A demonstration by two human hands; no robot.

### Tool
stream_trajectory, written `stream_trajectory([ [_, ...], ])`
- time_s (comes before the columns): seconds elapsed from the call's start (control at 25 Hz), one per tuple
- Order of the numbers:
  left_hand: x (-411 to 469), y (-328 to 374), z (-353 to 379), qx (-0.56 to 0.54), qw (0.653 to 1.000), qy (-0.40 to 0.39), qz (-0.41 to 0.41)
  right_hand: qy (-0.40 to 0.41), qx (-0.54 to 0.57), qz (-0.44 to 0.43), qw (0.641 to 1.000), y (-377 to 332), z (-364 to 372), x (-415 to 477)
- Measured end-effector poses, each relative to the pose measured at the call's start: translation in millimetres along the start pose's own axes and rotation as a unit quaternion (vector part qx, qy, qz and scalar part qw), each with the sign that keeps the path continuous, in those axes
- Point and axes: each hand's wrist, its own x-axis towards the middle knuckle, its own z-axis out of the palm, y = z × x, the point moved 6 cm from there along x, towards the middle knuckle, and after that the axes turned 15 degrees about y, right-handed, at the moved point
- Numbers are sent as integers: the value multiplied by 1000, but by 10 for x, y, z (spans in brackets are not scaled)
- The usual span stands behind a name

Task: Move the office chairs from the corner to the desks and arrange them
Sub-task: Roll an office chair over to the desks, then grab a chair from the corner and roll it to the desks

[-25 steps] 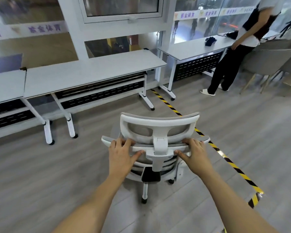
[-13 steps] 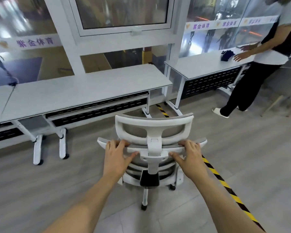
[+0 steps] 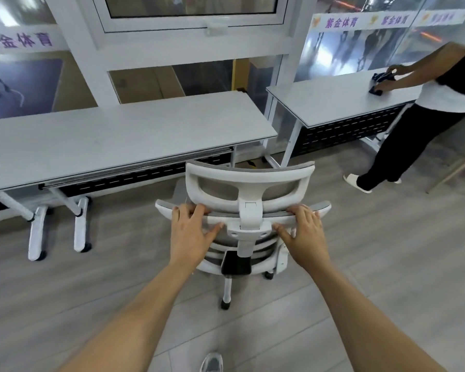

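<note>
A white office chair (image 3: 249,181) with a grey mesh back and a headrest stands on castors just in front of me, its back toward me. My left hand (image 3: 189,232) grips the top rail of the backrest left of the centre post. On the rail's right side sits my right hand (image 3: 305,232), fingers curled over it. The chair faces a long white desk (image 3: 113,140) along the window wall, close to its right end. The chair's seat is hidden behind the backrest.
A second white desk (image 3: 333,100) stands to the right, where a person (image 3: 424,108) wipes the top with a dark cloth (image 3: 381,81). White desk legs on castors (image 3: 38,232) stand at the left. A chair leg (image 3: 451,173) shows at the far right. My shoe (image 3: 212,362) is below.
The chair and I have rolled forward and left, closer to the long desk. The yellow-black floor tape has gone out of view. The person has leaned over the right desk.
</note>
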Motion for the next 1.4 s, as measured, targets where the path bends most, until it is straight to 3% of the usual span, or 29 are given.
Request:
stream_trajectory([
  [0.24,130,172,117,66,996,-29,55,8,1,-3,1000,88,75,285],
  [0.44,-68,382,83,108,993,-38,15,-10,-32,-38,999,41,-35,411],
  [0.56,-327,612,-91,116,993,5,-32,-49,50,-64,996,-65,-195,418],
  [0.84,-1417,1220,-777,182,970,142,-78,-139,170,-227,949,-704,-612,-124],
  [1.24,-3377,984,-2431,294,885,235,-275,-260,296,-442,806,-2369,-966,-2033],
  [1.4,-4487,928,-3175,323,825,288,-364,-306,345,-497,735,-3039,-1321,-3170],
])
